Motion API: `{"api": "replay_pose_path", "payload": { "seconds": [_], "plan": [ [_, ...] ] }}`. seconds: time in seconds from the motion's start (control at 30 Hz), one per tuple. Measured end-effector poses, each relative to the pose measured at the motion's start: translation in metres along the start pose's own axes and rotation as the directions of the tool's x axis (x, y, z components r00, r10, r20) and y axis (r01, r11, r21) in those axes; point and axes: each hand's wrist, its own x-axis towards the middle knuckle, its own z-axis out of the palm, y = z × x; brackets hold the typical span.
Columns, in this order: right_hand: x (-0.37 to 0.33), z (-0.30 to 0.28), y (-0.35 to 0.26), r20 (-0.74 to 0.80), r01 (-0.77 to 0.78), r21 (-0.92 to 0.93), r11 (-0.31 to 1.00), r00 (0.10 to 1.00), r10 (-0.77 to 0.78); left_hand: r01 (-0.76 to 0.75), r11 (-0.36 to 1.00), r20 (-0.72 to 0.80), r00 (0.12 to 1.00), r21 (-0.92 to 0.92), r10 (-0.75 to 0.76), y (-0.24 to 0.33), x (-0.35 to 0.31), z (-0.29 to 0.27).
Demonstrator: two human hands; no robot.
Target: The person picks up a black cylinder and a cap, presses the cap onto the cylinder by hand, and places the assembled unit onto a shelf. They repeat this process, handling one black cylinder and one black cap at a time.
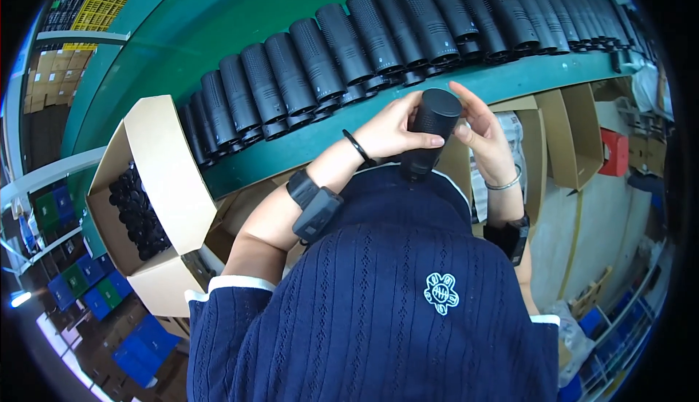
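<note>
A black cylinder with a flat round top and a dotted side (437, 114) is held upright, slightly tilted, in front of my chest. My left hand (397, 129) is closed around it from the left, thumb across its front. Close by its right side is my right hand (482, 136), fingers apart and curved; whether a fingertip touches the cylinder is hard to tell. The cylinder's lower end is partly against my dark shirt. Ahead of my hands, many similar black cylinders (368, 34) lie side by side in a long row on a green bench (277, 156).
An open cardboard box (175, 183) of small black round pieces (136, 209) stands at the left. More open cardboard boxes (571, 136) are at the right, with a red bin (614, 152) past them. Blue crates (142, 347) sit at lower left.
</note>
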Motion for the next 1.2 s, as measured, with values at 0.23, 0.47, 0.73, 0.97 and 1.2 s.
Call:
{"api": "replay_pose_path", "payload": {
  "seconds": [0.23, 0.47, 0.73, 0.97, 1.2],
  "plan": [
    [-0.003, 0.018, 0.005, -0.035, -0.005, -0.031, 1.0, 0.999, 0.004, 0.007, 0.935, -0.093, 0.995, 0.356, 0.028, 0.008, -0.007, 0.009],
    [-0.001, 0.018, 0.019, -0.065, -0.017, -0.052, 0.999, 0.998, 0.013, 0.014, 0.91, -0.146, 0.988, 0.415, 0.052, 0.004, -0.01, 0.012],
    [0.006, 0.004, -0.001, 0.069, -0.036, 0.01, 0.999, 0.997, 0.035, 0.11, 0.957, 0.14, 0.987, -0.268, -0.074, -0.005, -0.003, -0.019],
    [0.008, 0.024, 0.01, -0.042, 0.003, 0.119, 0.993, 0.999, 0.002, 0.034, 0.999, -0.06, 0.998, 0.002, -0.034, -0.002, -0.014, -0.006],
    [0.011, 0.027, 0.007, -0.068, 0.025, -0.031, 0.999, 0.997, -0.027, 0.028, 0.961, -0.171, 0.985, 0.275, 0.021, 0.005, -0.007, 0.006]
  ]
}}
